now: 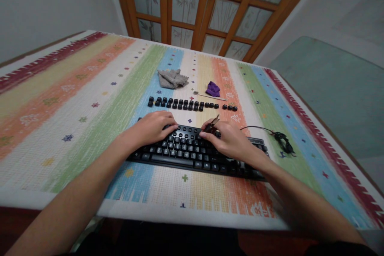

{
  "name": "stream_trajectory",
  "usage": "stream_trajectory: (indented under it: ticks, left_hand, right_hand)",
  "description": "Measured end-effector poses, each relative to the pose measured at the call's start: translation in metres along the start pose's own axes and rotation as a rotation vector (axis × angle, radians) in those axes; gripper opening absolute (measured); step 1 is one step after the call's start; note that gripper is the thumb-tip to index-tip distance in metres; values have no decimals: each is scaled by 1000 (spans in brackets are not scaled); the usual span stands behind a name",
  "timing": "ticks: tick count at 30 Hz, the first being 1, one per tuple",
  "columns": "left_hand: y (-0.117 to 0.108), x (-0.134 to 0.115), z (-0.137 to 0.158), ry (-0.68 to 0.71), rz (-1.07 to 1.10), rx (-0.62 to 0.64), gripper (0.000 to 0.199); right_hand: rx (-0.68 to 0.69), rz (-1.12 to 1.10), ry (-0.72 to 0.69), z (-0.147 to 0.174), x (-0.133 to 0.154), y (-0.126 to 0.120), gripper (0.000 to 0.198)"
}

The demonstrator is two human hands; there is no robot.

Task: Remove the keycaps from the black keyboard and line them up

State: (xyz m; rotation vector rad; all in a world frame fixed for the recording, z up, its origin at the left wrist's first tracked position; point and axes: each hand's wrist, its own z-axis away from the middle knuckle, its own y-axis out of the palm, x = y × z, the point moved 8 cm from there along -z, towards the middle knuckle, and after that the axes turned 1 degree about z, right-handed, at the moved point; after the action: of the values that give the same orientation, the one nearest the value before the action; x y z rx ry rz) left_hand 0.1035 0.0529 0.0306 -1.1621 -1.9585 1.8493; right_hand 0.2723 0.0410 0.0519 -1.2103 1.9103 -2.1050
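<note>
On the keyboard (186,148), steady with the curled left hand (154,127), hard to tell if gripping; hold the brown tool (212,125) upright, pinched in the right hand (232,139).

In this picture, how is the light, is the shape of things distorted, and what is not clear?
Head view: dim, soft light, faint shadow on the tablecloth beside the right forearm; head view: wide-angle stretching, the doors fanning out toward the top; head view: pale glints on the keyboard, and the dark thing in the right hand too small to identify.
</note>
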Motion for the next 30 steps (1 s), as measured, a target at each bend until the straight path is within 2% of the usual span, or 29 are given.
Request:
stream_trajectory:
  ticks: [6, 13, 17, 22, 25, 30]
  left_hand:
    - [1, -1, 0, -3, 12, 13, 31]
    - [2, 1, 0, 2, -3, 11, 32]
    - [3, 2, 0, 6, -5, 12, 32]
    - [3, 1, 0, 2, -47, 13, 31]
    - [0, -7, 0, 7, -72, -63, 27]
    - [-10, -45, -1, 61, -14, -329, 32]
  right_hand:
    - [-4, -27, -2, 0, -1, -2, 18]
    - [81, -65, 39, -20, -9, 1, 15]
    - [146, -355, 112, -30, -27, 7, 15]
    - [163, -610, 199, -34, -43, 8, 33]
    - [127, -724, 223, -32, -44, 4, 43]
    - [53, -888, 255, -27, -38, -2, 46]
